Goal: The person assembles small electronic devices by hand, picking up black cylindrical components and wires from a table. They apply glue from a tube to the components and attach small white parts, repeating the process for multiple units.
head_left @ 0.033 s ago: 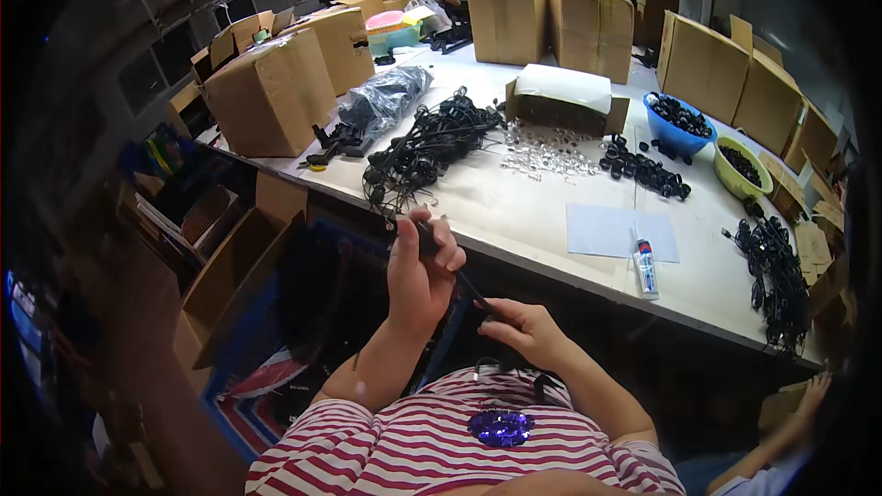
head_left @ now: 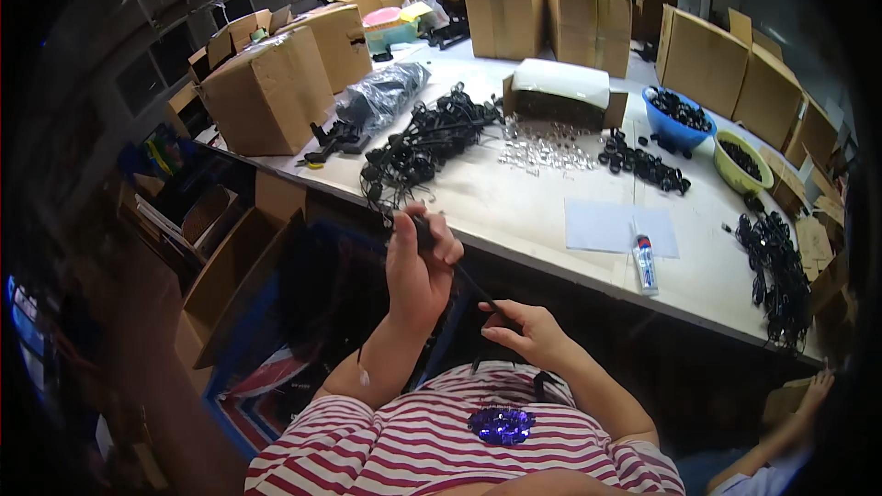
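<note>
Blk part (head_left: 424, 233) is held in L hand (head_left: 418, 274), which is curled well round it, near front edge of table (head_left: 514, 211). Cord (head_left: 476, 289), run betw. hands, is pinched in R hand (head_left: 531, 329), prob. so it's held straight & steady. Tube (head_left: 646, 266) is laid part on paper (head_left: 597, 225), prob. for easy reach. Vs. earlier frame: both grips approx. unchanged; pale tip (head_left: 364, 377) by L forearm (head_left: 390, 354) is seen slightly lower.

Your horizontally striped fabric shirt (head_left: 404, 445) is red and white, its oval sequined patch (head_left: 501, 425) purple; your thin cable (head_left: 476, 288) is black.
</note>
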A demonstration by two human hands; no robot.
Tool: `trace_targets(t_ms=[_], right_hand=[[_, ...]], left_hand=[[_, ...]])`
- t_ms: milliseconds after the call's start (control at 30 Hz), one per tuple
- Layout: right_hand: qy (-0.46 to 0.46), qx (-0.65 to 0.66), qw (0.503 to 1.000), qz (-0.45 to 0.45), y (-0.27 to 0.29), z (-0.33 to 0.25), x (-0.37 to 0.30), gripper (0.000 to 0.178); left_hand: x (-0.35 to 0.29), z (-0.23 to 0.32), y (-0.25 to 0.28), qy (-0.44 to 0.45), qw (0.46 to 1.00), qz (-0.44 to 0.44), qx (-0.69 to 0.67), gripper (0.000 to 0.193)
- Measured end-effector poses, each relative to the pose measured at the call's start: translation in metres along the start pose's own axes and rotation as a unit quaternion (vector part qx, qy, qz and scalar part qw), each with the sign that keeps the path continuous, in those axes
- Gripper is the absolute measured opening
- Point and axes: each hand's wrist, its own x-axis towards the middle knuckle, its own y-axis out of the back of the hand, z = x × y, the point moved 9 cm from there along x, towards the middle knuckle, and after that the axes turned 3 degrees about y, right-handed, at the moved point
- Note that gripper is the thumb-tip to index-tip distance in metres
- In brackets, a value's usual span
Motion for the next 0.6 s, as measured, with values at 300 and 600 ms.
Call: trace_targets(t_ms=[300,600], right_hand=[[-0.045,0.103,0.979,0.170,0.039,0.063,-0.054,0.023],[-0.129,0.082,0.980,0.129,0.043,0.080,-0.080,0.026]], left_hand=[[0.008,-0.060,-0.029,0.074,0.987,-0.140,-0.037,0.053],[0.011,-0.093,-0.010,0.055,0.983,-0.088,0.149,0.048]])
